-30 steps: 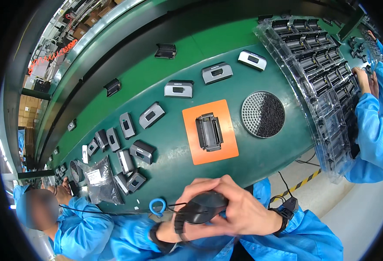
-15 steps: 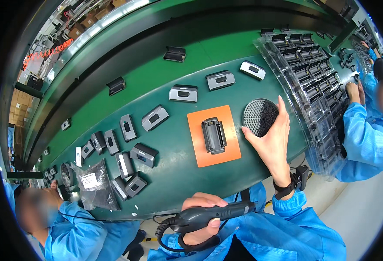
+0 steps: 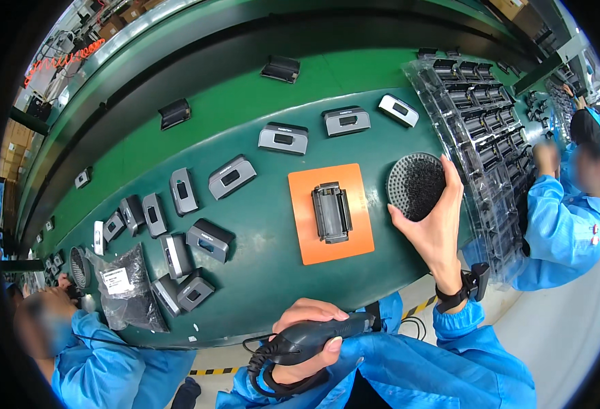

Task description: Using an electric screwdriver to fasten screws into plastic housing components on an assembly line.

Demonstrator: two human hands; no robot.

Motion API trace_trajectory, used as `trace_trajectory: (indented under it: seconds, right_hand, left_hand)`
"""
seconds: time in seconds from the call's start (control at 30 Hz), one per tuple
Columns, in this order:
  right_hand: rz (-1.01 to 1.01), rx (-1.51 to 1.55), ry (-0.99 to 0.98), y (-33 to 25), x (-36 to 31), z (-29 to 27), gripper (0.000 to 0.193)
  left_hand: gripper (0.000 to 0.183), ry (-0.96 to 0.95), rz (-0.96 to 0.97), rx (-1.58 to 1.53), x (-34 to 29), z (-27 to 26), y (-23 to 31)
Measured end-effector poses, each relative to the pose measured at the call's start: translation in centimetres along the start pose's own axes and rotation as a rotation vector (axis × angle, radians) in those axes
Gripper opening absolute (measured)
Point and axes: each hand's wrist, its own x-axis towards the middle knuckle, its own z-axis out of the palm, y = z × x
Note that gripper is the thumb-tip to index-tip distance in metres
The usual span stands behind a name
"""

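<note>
In my left hand, low in front of me, is a black corded electric screwdriver, with the fingers wrapped round its body. My right hand grips a round grey dish by its rim, thumb at the near left and fingers at the right. The dish has a studded bottom, and tiny black pieces, probably screws, lie over its middle and right. Left of the dish, a black plastic housing with an open hollow rests on an orange mat. Neither hand touches it.
Several grey-and-black covers curve along the green table. A bag of black parts lies at the left. Clear trays of black housings stand right. Behind runs a green belt carrying parts. Co-workers sit left and right.
My right hand and the dish have shifted slightly right of the mat, and the black pieces are spread more widely. My left hand still holds the screwdriver. The whole view has turned a little.
</note>
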Motion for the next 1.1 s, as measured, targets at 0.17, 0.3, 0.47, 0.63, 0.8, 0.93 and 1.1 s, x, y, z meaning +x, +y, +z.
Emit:
trace_trajectory:
  seconds: [0.17,0.3,0.47,0.63,0.8,0.93,1.1]
  right_hand:
    - [0.039,0.030,0.019,-0.1,-0.1,0.4,0.108]
    - [0.034,0.002,0.039,0.2,0.5,0.6,0.108]
    - [-0.015,0.018,0.050,0.2,1.0,0.6,0.108]
    - [-0.037,-0.017,0.077,0.9,1.4,0.7,0.108]
    - [-0.041,0.020,0.079,0.9,1.2,0.7,0.106]
    - [-0.034,0.037,0.077,1.2,1.8,1.3,0.106]
    - [-0.027,0.056,0.064,1.0,1.8,1.2,0.105]
  left_hand:
    - [0.037,-0.067,0.021,-0.050,0.0,-0.8,-0.5]
    - [0.038,-0.068,-0.005,-0.076,0.0,-0.8,-0.7]
    - [0.039,-0.068,-0.011,-0.068,0.1,-0.8,-0.8]
    - [0.037,-0.068,-0.038,-0.068,0.2,-0.5,-0.7]
    - [0.037,-0.061,-0.047,-0.079,0.2,-0.6,-0.7]
    - [0.037,-0.061,-0.043,-0.060,0.1,-0.7,-0.9]
    - [0.036,-0.048,-0.050,-0.075,0.1,-0.6,-1.1]
